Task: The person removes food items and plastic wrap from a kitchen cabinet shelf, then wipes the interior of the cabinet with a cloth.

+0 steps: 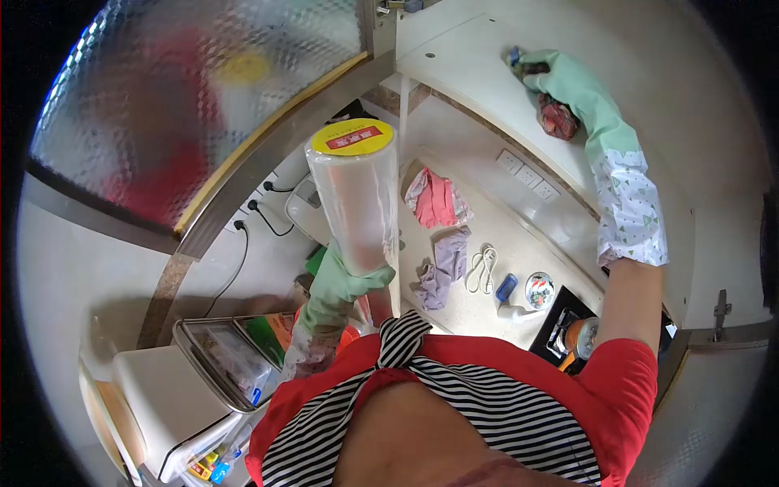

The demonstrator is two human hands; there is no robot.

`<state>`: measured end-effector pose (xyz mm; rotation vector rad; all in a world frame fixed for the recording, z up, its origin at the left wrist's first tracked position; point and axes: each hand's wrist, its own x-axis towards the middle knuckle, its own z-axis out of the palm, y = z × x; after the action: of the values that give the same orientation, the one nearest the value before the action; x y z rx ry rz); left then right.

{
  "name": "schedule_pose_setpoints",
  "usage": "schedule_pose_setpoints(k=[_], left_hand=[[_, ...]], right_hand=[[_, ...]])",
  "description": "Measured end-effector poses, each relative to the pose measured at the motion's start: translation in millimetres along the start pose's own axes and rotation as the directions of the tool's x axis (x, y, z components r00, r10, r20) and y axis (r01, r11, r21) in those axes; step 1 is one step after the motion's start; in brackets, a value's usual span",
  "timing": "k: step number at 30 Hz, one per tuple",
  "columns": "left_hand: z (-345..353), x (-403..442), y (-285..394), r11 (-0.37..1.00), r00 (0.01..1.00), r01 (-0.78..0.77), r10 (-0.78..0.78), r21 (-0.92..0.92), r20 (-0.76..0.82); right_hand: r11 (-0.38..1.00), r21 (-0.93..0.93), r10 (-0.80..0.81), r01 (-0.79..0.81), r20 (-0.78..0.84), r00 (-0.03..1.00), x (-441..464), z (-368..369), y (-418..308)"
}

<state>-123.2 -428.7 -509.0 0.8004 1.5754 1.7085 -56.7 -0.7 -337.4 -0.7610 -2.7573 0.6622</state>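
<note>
My left hand, in a pale green rubber glove, is wrapped round the lower part of a clear plastic-wrapped cylinder. A round yellow label with a red strip covers its upper end. At the upper right, my right hand, in a matching glove with a white printed cuff, reaches onto a white cupboard shelf. Beneath its palm and fingers is a crumpled reddish-brown cloth, pressed against the shelf; parts of it stick out on both sides. The glove hides much of the fingers' grip.
Below the shelf, a counter bears pink gloves, a greyish-purple cloth, a coiled white cable, a blue object and a patterned round tin. A textured-glass cupboard door stands ajar at left, above a white bin-like box.
</note>
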Motion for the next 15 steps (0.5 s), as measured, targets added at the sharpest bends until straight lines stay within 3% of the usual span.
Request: schedule_pose_setpoints(k=[3,4,5,7,8,9,11,12,13,14,15], left_hand=[[-2.6,-5.5,-2.7,1.0,1.0,0.005,-0.005,0.0,-0.023],[-2.2,-6.1,-3.4,0.999,0.999,0.018,-0.02,-0.044,-0.05],[-1.5,-5.2,-3.5,0.999,0.999,0.017,-0.02,-0.044,-0.048],[-0.7,-0.6,-3.0,0.999,0.998,-0.019,0.016,-0.045,-0.056],[0.6,1.6,-3.9,0.999,0.999,-0.022,0.02,-0.046,-0.048],[1.6,1.9,-5.6,0.997,0.998,-0.003,-0.002,-0.072,-0.065],[0.6,3.2,-6.2,0.995,0.998,0.025,-0.031,-0.091,-0.057],[-1.2,4.6,-5.6,0.998,0.999,0.035,-0.036,-0.059,-0.018],[-0.1,4.7,-7.3,0.998,0.999,0.049,-0.048,-0.025,0.018],[-2.2,2.3,-10.0,0.998,0.998,0.053,-0.052,-0.029,0.032],[-4.9,0.4,-13.6,1.0,0.999,0.026,-0.026,0.005,0.02]], right_hand=[[0.991,0.133,0.018,-0.013,-0.04,0.999,-13.7,6.4,-50.2],[0.977,0.208,-0.059,0.053,0.025,0.998,-8.7,18.5,-57.8],[0.98,0.094,-0.173,0.173,-0.008,0.985,-2.5,34.1,-72.6],[0.844,-0.007,-0.536,0.536,-0.017,0.844,7.9,66.4,-84.7],[0.671,-0.416,-0.665,0.614,0.031,0.746,21.8,76.1,-89.4],[0.674,-0.424,-0.658,0.606,0.029,0.752,26.4,75.2,-87.9],[0.711,-0.233,-0.671,0.664,0.061,0.739,28.4,71.9,-76.9],[0.797,0.059,-0.603,0.6,0.07,0.794,27.8,67.4,-62.2],[0.807,0.056,-0.59,0.587,0.069,0.804,13.8,53.8,-51.0],[0.932,0.278,-0.272,0.231,0.119,0.955,-7.2,35.0,-49.0],[0.877,0.453,0.055,-0.16,0.236,0.97,-19.9,19.9,-43.0]])
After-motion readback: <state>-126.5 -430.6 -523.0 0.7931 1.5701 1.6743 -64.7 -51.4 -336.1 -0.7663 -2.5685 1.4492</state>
